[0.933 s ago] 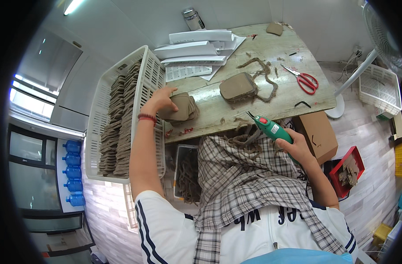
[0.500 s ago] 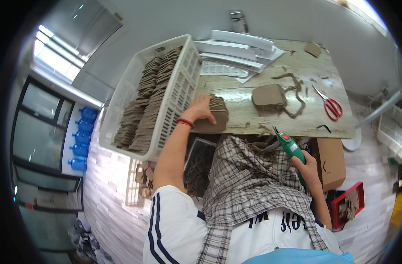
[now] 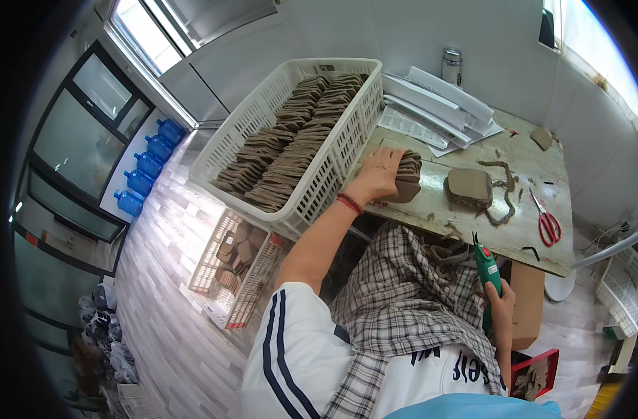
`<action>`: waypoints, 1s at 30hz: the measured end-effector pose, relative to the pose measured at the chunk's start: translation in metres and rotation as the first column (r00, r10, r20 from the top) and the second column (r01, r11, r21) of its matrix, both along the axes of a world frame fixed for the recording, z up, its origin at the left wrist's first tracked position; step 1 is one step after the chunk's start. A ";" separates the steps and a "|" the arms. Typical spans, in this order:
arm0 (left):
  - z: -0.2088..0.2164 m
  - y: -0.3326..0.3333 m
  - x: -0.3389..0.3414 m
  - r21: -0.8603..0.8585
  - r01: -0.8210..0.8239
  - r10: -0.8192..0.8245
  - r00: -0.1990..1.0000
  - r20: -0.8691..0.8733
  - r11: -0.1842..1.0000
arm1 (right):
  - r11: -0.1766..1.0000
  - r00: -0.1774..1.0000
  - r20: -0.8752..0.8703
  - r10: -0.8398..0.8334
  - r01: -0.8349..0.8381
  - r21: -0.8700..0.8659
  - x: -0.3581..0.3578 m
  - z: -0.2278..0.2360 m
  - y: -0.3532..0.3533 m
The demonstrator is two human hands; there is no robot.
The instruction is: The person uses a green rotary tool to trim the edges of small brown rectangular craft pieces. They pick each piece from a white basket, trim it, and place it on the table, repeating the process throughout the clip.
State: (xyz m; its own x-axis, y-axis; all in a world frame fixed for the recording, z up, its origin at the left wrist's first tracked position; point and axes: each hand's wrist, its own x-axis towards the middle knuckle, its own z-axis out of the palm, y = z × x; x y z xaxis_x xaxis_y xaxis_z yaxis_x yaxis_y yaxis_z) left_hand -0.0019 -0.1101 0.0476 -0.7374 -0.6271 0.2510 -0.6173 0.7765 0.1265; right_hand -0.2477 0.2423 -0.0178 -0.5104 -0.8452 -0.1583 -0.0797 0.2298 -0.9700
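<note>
My left hand (image 3: 380, 172) is closed over a small stack of brown rounded pads (image 3: 409, 185) at the table's near left edge; part of the stack is hidden under it. In my right hand (image 3: 500, 305) is a green electric cutter (image 3: 488, 269) with a red button, its narrow dark tip pointing up beside the table's front edge. A second stack of brown pads (image 3: 469, 187) lies on the table to the right. Curled brown offcut strips (image 3: 506, 199) lie next to that stack. Farther right are red-handled scissors (image 3: 549, 227).
A white plastic crate (image 3: 333, 164) with rows of brown pads stands left of the table (image 3: 431, 213). Papers (image 3: 438, 105) and a metal flask (image 3: 451, 66) are at the back. A lower crate (image 3: 246, 279) is on the floor, a red bin (image 3: 535, 377) at lower right.
The view has swung left, so the table and crate appear farther right and the lower crate shows more. My left hand stays on the stack; my right keeps the cutter.
</note>
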 end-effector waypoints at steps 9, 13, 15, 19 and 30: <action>-0.057 -0.025 -0.014 0.089 0.000 -0.010 0.994 0.110 0.996 | 0.999 1.000 -0.012 0.013 -0.014 -0.043 0.014 0.006 0.001; -0.029 -0.014 -0.013 -0.022 0.096 -0.097 0.992 -0.085 0.995 | 1.000 1.000 -0.012 -0.005 0.004 -0.030 0.013 0.009 0.002; 0.013 0.000 -0.004 -0.084 0.160 -0.174 0.963 -0.207 0.984 | 0.999 1.000 -0.002 -0.025 0.025 -0.031 0.012 0.011 0.004; 0.136 0.010 0.036 -0.126 0.297 -0.323 0.876 -0.359 0.946 | 0.995 0.995 0.013 -0.095 0.096 -0.039 0.012 0.021 0.003; 0.204 -0.215 0.180 -0.440 -0.466 0.306 0.870 -0.388 0.768 | 0.973 0.972 -0.021 -0.233 0.233 -0.004 -0.004 0.016 -0.020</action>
State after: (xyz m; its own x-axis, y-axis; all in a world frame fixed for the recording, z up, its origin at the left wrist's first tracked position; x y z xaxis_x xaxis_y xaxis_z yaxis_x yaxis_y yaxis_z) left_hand 0.1784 -0.3255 0.2520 -0.3079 -0.5656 0.7651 -0.8780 0.4786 0.0005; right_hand -0.2519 0.2222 -0.0023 -0.6962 -0.7031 -0.1445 -0.0447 0.2434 -0.9689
